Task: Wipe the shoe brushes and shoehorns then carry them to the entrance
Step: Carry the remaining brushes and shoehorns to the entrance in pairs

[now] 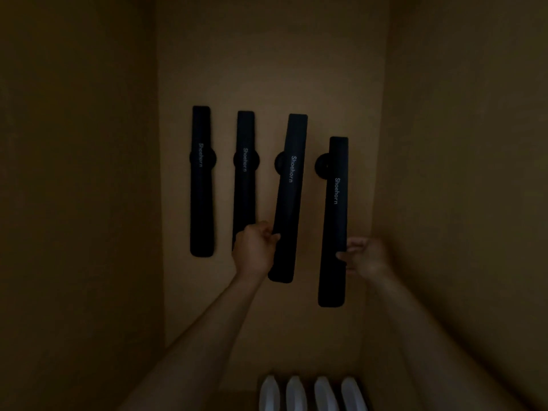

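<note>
We pinch one shoehorn [289, 197] in our left hand [256, 247], another shoehorn [335, 221] in our right hand [366, 256], beside two hung shoehorns [201, 182] above white slippers [311, 393].

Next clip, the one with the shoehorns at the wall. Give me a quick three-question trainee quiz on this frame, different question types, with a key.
1. How many black shoehorns show in front of the wall?
2. True or false: the left hand grips the leftmost shoehorn.
3. Multiple choice: which shoehorn does the right hand hold? A) the second shoehorn B) the third shoehorn C) the rightmost shoehorn

Key
1. Four.
2. False; it grips the third shoehorn, which is tilted off its round wall mount.
3. C; it sits lower than the others, with its mount exposed beside it.
</note>
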### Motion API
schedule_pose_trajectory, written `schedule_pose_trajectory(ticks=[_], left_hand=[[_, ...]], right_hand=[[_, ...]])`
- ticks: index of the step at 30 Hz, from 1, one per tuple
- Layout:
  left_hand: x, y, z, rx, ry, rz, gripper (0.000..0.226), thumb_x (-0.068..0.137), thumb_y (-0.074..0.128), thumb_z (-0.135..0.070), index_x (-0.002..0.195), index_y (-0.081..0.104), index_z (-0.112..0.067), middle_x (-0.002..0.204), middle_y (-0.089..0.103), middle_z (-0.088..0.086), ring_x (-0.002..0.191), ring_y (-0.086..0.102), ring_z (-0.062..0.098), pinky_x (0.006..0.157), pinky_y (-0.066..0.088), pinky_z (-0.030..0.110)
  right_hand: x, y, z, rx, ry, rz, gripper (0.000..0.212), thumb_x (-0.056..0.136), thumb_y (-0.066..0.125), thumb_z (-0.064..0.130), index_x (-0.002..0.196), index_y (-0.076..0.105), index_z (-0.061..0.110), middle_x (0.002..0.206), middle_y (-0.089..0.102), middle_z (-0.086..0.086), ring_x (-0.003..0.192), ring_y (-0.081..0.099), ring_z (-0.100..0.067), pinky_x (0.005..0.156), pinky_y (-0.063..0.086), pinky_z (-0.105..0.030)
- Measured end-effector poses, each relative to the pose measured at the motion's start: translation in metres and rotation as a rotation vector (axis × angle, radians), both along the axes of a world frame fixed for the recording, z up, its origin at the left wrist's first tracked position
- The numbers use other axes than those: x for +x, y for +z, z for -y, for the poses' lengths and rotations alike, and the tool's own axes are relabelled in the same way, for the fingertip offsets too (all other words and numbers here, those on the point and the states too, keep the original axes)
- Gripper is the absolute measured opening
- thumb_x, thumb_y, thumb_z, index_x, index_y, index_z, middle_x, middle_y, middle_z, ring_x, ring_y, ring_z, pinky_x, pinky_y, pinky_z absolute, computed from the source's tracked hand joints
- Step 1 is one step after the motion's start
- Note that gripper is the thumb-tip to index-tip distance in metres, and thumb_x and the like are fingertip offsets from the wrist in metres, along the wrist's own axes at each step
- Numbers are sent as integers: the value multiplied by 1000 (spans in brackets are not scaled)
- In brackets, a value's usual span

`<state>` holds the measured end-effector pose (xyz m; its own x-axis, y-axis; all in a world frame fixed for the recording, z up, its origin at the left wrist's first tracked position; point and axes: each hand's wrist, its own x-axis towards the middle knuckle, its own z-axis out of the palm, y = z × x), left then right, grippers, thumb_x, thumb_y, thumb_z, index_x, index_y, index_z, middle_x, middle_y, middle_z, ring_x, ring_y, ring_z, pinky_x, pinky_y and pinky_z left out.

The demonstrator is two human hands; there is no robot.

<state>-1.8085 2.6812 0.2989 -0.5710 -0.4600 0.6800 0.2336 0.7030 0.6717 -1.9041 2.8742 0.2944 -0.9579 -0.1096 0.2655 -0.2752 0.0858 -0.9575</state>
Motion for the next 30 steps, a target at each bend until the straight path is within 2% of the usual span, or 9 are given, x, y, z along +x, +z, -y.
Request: schedule_pose_trajectory(ticks=[4, 6, 10, 13, 15, 18, 21, 24, 30], left_hand=[[-25, 17, 4, -7, 25, -12, 17, 92, 65, -11, 78, 68, -2, 74, 70, 7, 69, 66, 18, 61, 53, 31], [-35, 20, 9, 5, 27, -3, 19, 93, 64, -11, 81, 68, 4, 77, 71, 13, 71, 67, 22, 63, 56, 35], [-49, 23, 17, 9, 33, 20, 16, 93, 64, -13, 88, 72, 1, 87, 73, 12, 81, 69, 24, 72, 59, 40], [-55, 23, 21, -27, 29, 27, 16, 94, 64, -12, 79, 68, -7, 88, 73, 17, 81, 69, 28, 70, 56, 39], [-59, 22, 22, -53, 38, 38, 20, 93, 63, -11, 76, 67, -1, 82, 71, 20, 78, 68, 29, 66, 54, 37], [-63, 20, 23, -86, 59, 49, 25, 93, 62, -9, 71, 61, 3, 67, 62, 10, 64, 60, 18, 53, 42, 26], [-66, 21, 24, -120, 82, 49, 28, 92, 62, -7, 65, 54, -4, 59, 52, -1, 56, 50, 9, 42, 27, 11], [-69, 19, 23, -134, 91, 50, 30, 91, 63, -7, 63, 51, -9, 56, 47, -7, 50, 42, 0, 40, 31, 12], [-71, 17, 24, -142, 100, 58, 19, 90, 64, -8, 72, 61, -6, 62, 53, -4, 56, 48, 6, 48, 27, 20]], right_hand=[[-12, 3, 6, -13, 19, -7, 37, 85, 64, -17, 74, 56, 18, 72, 59, -4, 63, 58, -18, 57, 48, -31], [-18, 5, 10, -31, 15, -15, 38, 85, 64, -17, 73, 57, 18, 72, 58, -3, 62, 57, -17, 55, 47, -31], [-27, 9, 18, -52, 20, -19, 37, 87, 63, -17, 74, 56, 17, 74, 55, -3, 64, 55, -16, 55, 45, -30], [-34, 14, 22, -67, 31, -30, 37, 87, 61, -18, 73, 56, 16, 75, 54, -5, 65, 54, -18, 60, 47, -33], [-37, 17, 23, -53, 32, -39, 36, 88, 61, -17, 73, 56, 16, 75, 55, -6, 65, 54, -18, 60, 47, -33], [-44, 20, 23, -66, 13, -31, 31, 88, 61, -16, 78, 58, 12, 85, 57, -11, 69, 56, -21, 62, 48, -34], [-48, 23, 23, -77, -19, -17, 24, 88, 63, -15, 96, 59, 7, 98, 57, -16, 72, 56, -23, 60, 47, -33], [-53, 27, 24, -63, -17, -32, 26, 87, 63, -15, 94, 56, 8, 83, 55, -9, 64, 52, -18, 57, 46, -34], [-62, 40, 25, 13, -65, -45, 37, 85, 68, -13, 75, 49, 17, 76, 55, -6, 61, 52, -20, 70, 55, -48]])
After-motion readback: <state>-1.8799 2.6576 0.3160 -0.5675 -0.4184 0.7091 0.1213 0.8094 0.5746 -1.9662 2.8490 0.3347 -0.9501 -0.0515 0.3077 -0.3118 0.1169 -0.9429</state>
